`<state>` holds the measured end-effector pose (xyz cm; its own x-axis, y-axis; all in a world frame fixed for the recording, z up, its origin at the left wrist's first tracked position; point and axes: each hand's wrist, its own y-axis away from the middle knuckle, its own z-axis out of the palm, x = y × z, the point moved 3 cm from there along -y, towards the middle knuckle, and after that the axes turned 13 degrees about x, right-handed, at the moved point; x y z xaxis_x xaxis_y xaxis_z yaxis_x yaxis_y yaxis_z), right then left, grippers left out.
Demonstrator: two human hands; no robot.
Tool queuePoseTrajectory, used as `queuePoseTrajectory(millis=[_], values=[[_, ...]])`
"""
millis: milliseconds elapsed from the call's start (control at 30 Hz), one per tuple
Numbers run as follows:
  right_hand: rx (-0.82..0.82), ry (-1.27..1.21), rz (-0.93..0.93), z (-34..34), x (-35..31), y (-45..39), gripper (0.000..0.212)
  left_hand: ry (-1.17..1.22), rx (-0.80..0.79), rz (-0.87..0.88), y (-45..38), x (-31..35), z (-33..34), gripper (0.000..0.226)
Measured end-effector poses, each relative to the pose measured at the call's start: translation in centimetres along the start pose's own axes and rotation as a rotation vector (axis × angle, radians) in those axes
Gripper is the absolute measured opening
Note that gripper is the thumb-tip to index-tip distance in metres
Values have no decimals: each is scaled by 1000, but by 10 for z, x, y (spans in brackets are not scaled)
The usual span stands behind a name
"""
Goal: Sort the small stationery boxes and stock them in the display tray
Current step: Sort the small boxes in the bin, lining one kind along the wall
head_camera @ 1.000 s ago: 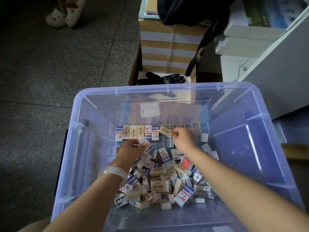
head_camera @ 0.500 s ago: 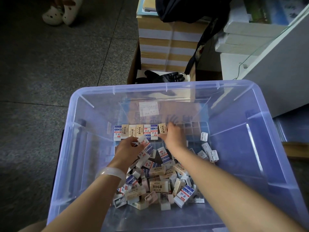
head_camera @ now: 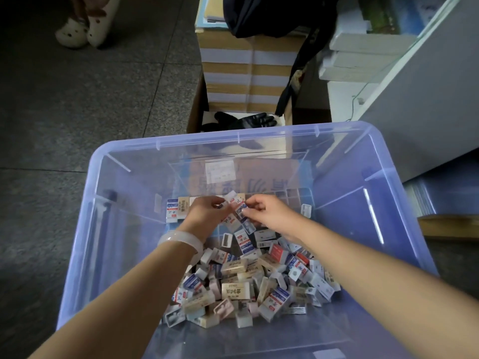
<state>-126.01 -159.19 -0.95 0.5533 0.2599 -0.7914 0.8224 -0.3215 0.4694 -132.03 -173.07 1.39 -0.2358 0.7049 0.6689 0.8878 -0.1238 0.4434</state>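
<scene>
A heap of several small stationery boxes (head_camera: 248, 286), white, cream, blue and red, lies in the bottom of a big translucent blue tub (head_camera: 404, 229). At the tub's far end stands a clear display tray (head_camera: 293, 198) with a row of boxes (head_camera: 175, 208) upright along its left part. My left hand (head_camera: 204, 216) holds a small bunch of boxes (head_camera: 232, 203) above the row. My right hand (head_camera: 269, 213) meets it there and pinches a blue-and-white box (head_camera: 242, 211) from that bunch.
Stacked brown cartons (head_camera: 248, 71) with a dark bag strap stand beyond the tub, and a black glove (head_camera: 248, 121) lies at their foot. A grey cabinet (head_camera: 427, 104) is at the right. Another person's feet in pale clogs (head_camera: 83, 29) are at the top left on the floor.
My right hand has left the beige box standing in the tray row and come back to my left hand. The left hand has risen toward the tray with its bunch of boxes.
</scene>
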Motion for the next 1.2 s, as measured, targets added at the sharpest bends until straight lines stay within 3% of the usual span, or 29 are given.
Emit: queuePoseTrajectory(millis=[100,300,433,567,667,833,1033,1100,1200], values=[[119,-118,158,-14,10,-4,25,34,16,-41,-6,-5,9,18],[353,102,230,-12,31,-18,11,17,84,-124,-14,-21,9,9],[335,53,242,1,28,-19,20,62,107,-161,-16,-26,8,16],[237,252,87,4,22,-12,25,92,94,-197,-18,-24,13,19],[311,296,26,-6,17,-9,26,264,77,-284,-16,-22,22,20],[144,29,117,-7,9,-2,27,346,40,-284,-13,-11,38,12],[463,-103,329,-24,36,-2,18,278,8,-286,-10,-15,40,14],[478,-58,311,-21,37,-4,22,247,24,-288,-10,-15,40,17],[358,152,181,-14,31,-7,29,272,-5,-322,-9,-14,42,13]])
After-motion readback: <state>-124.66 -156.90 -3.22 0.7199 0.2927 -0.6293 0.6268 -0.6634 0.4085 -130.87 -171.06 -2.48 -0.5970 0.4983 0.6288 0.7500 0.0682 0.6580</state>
